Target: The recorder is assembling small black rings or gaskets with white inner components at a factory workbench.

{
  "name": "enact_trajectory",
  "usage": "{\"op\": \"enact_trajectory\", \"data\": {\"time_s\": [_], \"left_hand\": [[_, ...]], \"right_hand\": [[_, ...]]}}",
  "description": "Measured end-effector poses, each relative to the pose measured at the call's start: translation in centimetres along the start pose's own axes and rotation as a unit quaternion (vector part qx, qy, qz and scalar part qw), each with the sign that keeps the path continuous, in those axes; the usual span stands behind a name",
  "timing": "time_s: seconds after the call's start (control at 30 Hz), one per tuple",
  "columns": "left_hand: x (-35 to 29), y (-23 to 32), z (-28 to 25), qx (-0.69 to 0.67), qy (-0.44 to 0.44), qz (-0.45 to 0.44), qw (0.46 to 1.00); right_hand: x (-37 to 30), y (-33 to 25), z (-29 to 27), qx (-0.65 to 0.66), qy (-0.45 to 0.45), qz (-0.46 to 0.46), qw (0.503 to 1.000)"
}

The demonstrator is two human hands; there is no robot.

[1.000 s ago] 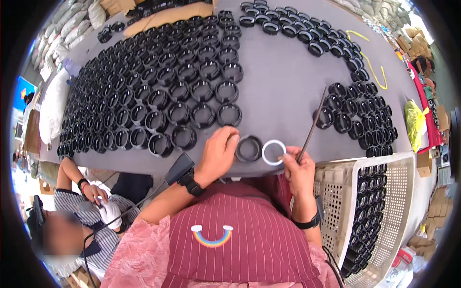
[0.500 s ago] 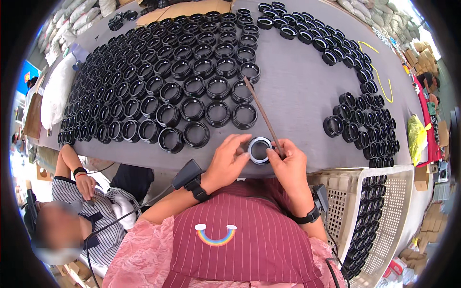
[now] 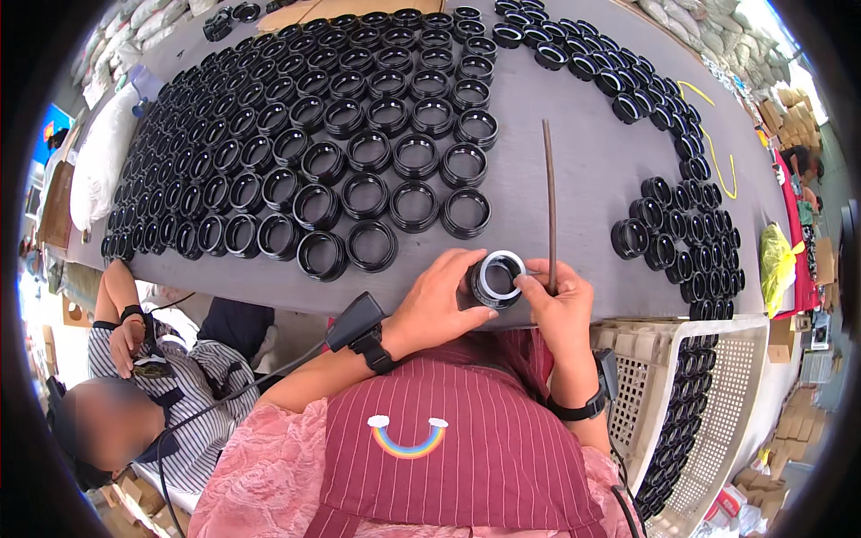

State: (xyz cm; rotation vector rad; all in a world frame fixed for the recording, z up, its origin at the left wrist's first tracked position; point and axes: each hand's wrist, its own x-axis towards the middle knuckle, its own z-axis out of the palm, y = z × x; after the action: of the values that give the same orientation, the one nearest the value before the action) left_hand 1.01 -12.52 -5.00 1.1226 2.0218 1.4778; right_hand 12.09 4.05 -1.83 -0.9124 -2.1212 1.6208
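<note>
Across the gray tabletop [image 3: 587, 179] in your head view, black rings [image 3: 415, 178] sit in rows. Your left hand [image 3: 432, 307], half-curled, grasps one black ring [image 3: 476, 283] topped by a white ring [image 3: 485, 272] at the near edge; your right hand [image 3: 562, 307] clasps a brown stick [image 3: 550, 197], its fingertips touching the white ring.

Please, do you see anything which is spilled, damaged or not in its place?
Nothing looks spilled or damaged. Only a yellow cord stands out: it lies loosely bent on the table beside the right-hand black rings, while the left-hand rings stand in neat rows.
</note>
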Motion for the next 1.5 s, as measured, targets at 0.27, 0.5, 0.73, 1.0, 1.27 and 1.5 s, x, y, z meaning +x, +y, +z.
{"op": "enact_trajectory", "data": {"time_s": [0.27, 0.5, 0.73, 1.0, 1.27, 1.5], "left_hand": [[-0.1, -0.4, 0.1, 0.0, 0.021, -0.003, 1.0], [0.0, -0.4, 0.3, -0.103, 0.074, -0.004, 0.992], [0.5, 0.8, -0.6, -0.093, 0.072, 0.02, 0.993], [0.8, -0.1, -0.7, -0.014, 0.096, 0.134, 0.986], [0.1, -0.4, -1.3, 0.068, 0.055, 0.126, 0.988], [0.1, -0.2, -0.9, 0.106, 0.021, 0.092, 0.99]], "right_hand": [[0.1, 0.8, -0.5, 0.216, -0.05, 0.109, 0.969], [-0.1, 1.2, -0.8, 0.245, -0.063, 0.13, 0.959], [-0.6, 0.9, -0.6, 0.217, -0.065, 0.105, 0.968], [-1.2, 0.9, -0.6, 0.175, -0.047, -0.021, 0.983], [-0.9, 1.5, 0.2, 0.034, -0.017, -0.032, 0.999], [-0.9, 0.8, 0.4, 0.062, -0.028, -0.023, 0.997]]}}
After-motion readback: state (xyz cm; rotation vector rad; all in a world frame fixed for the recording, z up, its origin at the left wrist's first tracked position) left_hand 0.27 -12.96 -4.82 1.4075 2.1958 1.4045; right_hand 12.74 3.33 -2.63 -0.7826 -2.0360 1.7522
